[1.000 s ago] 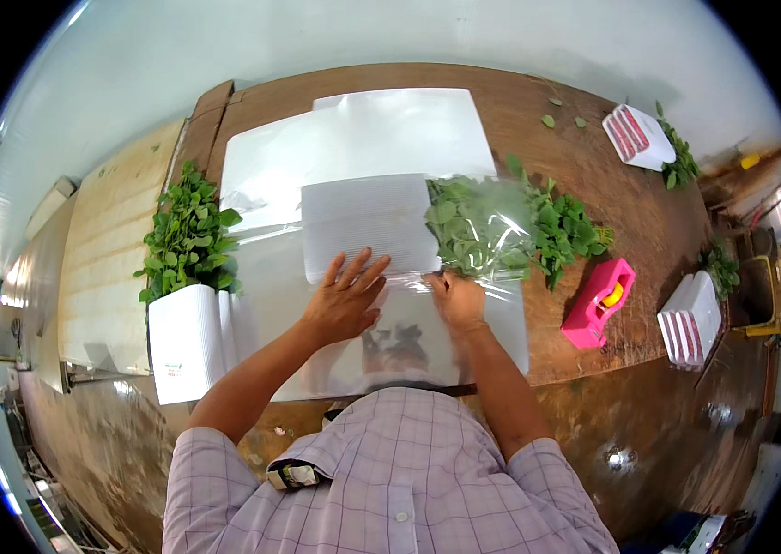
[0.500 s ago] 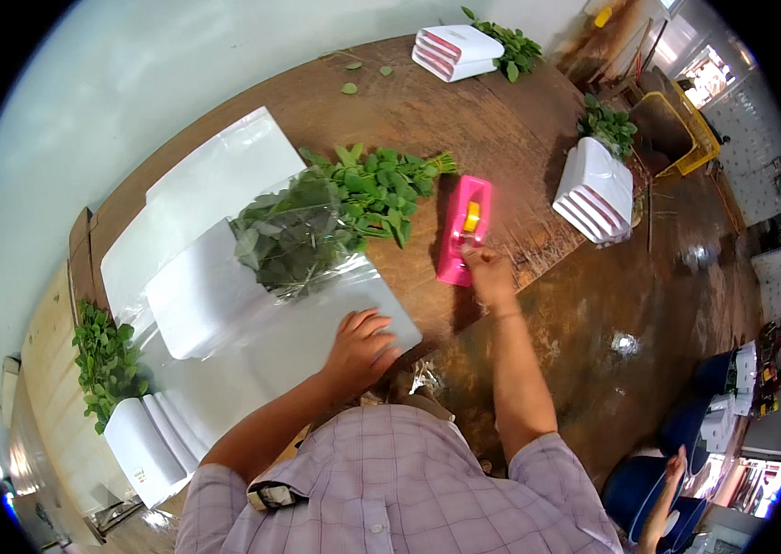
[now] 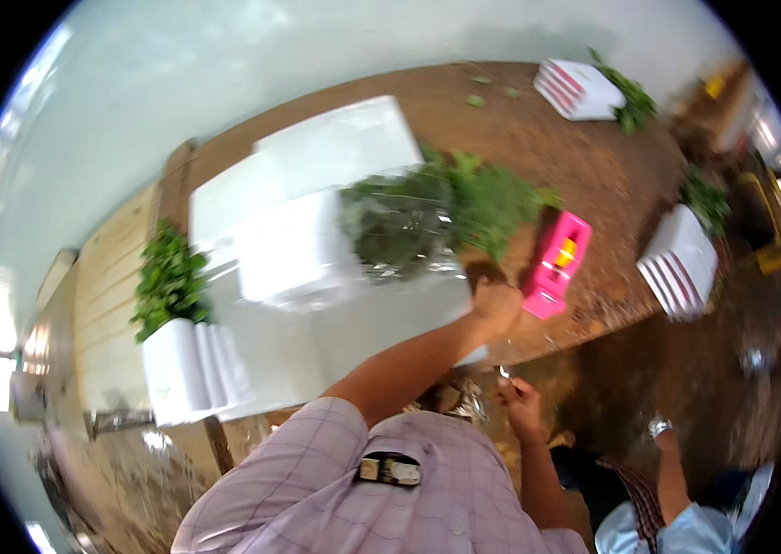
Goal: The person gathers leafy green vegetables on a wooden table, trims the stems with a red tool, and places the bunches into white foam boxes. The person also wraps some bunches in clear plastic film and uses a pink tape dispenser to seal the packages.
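My left hand (image 3: 496,305) rests on the stems at the foot of the bunch of green herbs (image 3: 446,217), which lies on the wooden table (image 3: 593,166) partly inside a clear plastic sleeve (image 3: 390,240), at about twelve o'clock from my chest; the fingers look curled together over the stems, though blur keeps me from being sure. My right hand (image 3: 521,406) hangs off the table edge at about four o'clock from the left one, fingers pinched on something small and shiny I cannot make out. I judge the bunch light, limp and easily bruised, the sleeve slick, so the stem end is the place to grip. A pink holder (image 3: 555,263) sits just beside the bunch at three o'clock.
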Tool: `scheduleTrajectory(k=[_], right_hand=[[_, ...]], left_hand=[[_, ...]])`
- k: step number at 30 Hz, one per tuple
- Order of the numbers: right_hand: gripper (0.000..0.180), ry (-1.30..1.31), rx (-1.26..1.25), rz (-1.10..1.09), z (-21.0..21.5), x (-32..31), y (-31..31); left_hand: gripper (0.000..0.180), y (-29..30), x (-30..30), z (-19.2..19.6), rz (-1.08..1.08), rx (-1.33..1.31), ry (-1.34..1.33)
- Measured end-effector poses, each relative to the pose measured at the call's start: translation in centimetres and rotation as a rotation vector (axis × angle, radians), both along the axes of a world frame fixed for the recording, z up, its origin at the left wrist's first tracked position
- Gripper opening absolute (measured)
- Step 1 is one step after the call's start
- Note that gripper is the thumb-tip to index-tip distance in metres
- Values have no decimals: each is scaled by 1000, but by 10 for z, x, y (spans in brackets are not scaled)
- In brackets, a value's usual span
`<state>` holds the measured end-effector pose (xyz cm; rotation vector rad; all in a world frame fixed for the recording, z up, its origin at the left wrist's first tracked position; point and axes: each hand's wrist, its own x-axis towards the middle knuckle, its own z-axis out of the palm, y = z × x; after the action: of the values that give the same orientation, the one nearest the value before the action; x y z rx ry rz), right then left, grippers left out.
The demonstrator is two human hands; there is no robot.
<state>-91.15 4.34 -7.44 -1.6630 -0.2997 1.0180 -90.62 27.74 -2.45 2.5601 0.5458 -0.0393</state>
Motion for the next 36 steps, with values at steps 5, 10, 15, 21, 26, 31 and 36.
scheduleTrajectory(k=[5,10,15,21,26,31,36], right_hand=[[23,6,13,406,23,-40,66],[27,85,231,594,72,-149,225],[26,300,118,661,98,-212,264],[29,272,102,584,84,-221,251],[36,217,124,507,62,-235,264],[38,93,271,463,24,-230,305],[46,-597,60,453,22,-226,331]], left_hand=[[8,59,-135,34,65,-203,-752],[5,188,-276,98,481,37,-671],[46,232,-374,55,796,383,-502],[76,169,-442,5,872,-525,-663],[30,163,-418,-5,852,-626,-704],[11,173,-413,15,909,-889,-817],[13,176,-417,18,889,-939,-998]])
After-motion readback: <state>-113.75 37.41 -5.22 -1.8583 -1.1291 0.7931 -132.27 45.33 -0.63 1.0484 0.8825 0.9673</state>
